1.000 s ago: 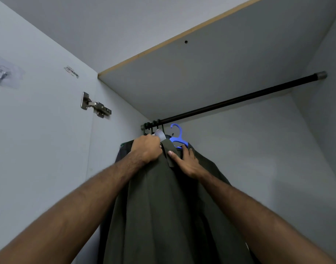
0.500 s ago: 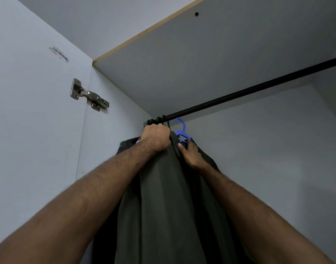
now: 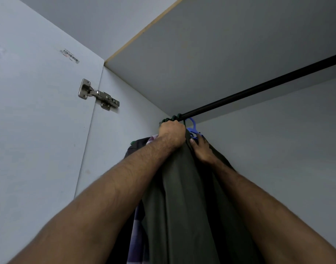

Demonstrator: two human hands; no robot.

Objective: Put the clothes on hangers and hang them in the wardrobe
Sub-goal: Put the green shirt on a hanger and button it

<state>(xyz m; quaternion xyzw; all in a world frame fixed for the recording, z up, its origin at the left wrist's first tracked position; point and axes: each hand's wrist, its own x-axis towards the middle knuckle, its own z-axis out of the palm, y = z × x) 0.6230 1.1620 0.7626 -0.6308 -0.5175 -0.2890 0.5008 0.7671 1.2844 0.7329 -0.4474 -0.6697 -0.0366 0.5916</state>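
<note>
Under the rail (image 3: 258,88), the left hand (image 3: 171,134) grips the green garment (image 3: 182,197); the right hand (image 3: 202,151) presses it, fingers straight.

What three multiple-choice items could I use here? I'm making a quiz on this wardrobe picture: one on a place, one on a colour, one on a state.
1. Where on the rail do the hangers bunch?
A. at its left end
B. in the middle
C. at its right end

2. What colour is the hanger between the two hands?
A. red
B. blue
C. white

3. What is the left hand doing?
A. hanging idle
B. pressing flat on the door
C. gripping the top of the dark green garment

Answers:
1 A: the hooks crowd beside the left side wall, and the rest of the rail shows bare.
2 B: its hook shows blue just under the rail, above the right hand.
3 C: its fingers curl round the garment's top just under the rail.
</note>
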